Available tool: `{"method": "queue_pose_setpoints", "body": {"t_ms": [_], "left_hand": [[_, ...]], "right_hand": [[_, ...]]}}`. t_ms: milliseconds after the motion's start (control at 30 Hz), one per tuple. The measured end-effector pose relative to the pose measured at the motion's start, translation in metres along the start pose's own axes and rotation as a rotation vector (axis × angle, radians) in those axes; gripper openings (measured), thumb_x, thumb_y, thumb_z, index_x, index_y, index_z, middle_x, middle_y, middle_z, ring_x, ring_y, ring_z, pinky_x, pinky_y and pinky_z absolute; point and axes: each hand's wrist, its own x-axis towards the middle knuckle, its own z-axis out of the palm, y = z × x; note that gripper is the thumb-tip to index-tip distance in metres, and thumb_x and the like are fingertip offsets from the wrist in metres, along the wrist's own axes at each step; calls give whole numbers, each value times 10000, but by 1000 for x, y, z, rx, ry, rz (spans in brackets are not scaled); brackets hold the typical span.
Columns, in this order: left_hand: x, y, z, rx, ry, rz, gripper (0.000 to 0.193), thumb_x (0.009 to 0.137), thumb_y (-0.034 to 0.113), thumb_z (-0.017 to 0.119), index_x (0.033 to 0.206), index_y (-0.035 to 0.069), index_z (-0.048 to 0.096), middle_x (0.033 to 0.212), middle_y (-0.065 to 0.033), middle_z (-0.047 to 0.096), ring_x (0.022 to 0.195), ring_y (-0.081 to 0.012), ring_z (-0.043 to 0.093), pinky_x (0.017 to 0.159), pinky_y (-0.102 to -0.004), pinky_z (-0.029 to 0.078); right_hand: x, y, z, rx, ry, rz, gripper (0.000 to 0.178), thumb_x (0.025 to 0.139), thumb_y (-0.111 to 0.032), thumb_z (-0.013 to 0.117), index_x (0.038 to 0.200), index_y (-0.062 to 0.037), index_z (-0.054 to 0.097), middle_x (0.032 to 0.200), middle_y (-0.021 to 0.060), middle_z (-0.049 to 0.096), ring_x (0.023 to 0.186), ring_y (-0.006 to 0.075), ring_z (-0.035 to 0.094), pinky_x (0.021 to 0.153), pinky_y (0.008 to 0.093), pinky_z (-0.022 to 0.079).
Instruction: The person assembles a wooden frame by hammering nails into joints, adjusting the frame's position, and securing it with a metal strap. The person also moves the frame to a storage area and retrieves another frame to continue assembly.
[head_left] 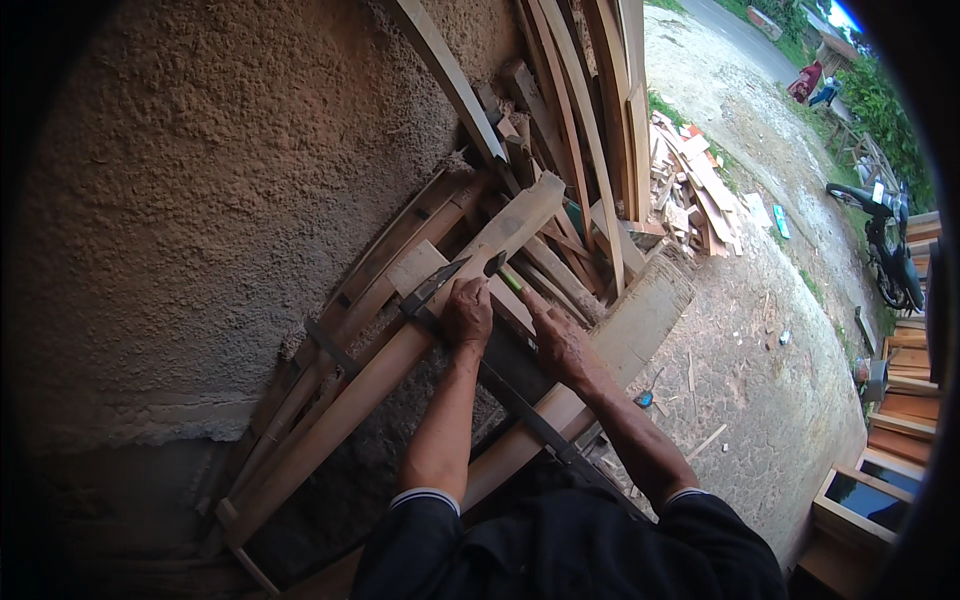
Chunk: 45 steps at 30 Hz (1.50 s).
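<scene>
My left hand is curled closed against the edge of a long wooden board, just beside the dark jaw of a metal bar clamp. Whatever its fingers grip is hidden. A short wood block sits at that jaw. In my right hand is a thin bright green tool, its kind unclear, pointing toward a dark piece on the board. The clamp's dark bar runs below both hands to a second board.
A rough plastered wall rises at left. Long planks lean ahead, and a wide board end juts out at right. Scrap wood lies piled on the ground. Farther right are a motorcycle and wooden frames. Two people are distant.
</scene>
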Motion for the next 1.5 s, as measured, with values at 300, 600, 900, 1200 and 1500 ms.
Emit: {"method": "queue_pose_setpoints", "body": {"t_ms": [300, 600, 900, 1200, 1500], "left_hand": [[-1, 3, -1, -25, -25, -66, 205, 937, 221, 611, 1035, 98, 743, 1010, -105, 690, 923, -312, 684, 793, -404, 544], [0, -2, 1, -33, -21, -7, 210, 968, 211, 561, 1040, 103, 726, 1044, -115, 675, 958, -314, 673, 818, -415, 544], [3, -5, 3, -114, 40, 27, 195, 918, 219, 677, 947, 43, 756, 944, -126, 691, 903, -303, 684, 794, -396, 533], [39, -25, -17, 119, -16, 96, 253, 964, 261, 579, 1115, 97, 698, 1056, -157, 699, 936, -371, 677, 778, -473, 537], [67, -20, -16, 329, -23, 113, 316, 994, 351, 546, 860, 78, 632, 881, -165, 699, 833, -388, 679, 686, -514, 514]], "right_hand": [[0, -1, 8, -76, 39, -22, 729, 905, -44, 543, 1575, -219, 319, 912, 255, 588, 837, 430, 629, 730, 515, 500], [-3, -3, 7, -106, 88, -62, 720, 903, -57, 535, 1572, -234, 334, 891, 255, 584, 761, 422, 621, 680, 512, 495], [1, 13, 14, 24, 58, -12, 724, 927, -76, 485, 1591, -263, 263, 930, 279, 616, 838, 470, 644, 739, 538, 509], [-17, 49, 29, 312, 224, 91, 452, 992, -154, 498, 1418, -34, 404, 1094, 301, 621, 1012, 473, 627, 855, 520, 516], [-36, 36, 4, 595, 119, 206, 437, 1016, -232, 514, 1398, -51, 408, 1096, 282, 622, 1032, 461, 623, 844, 531, 499]]}}
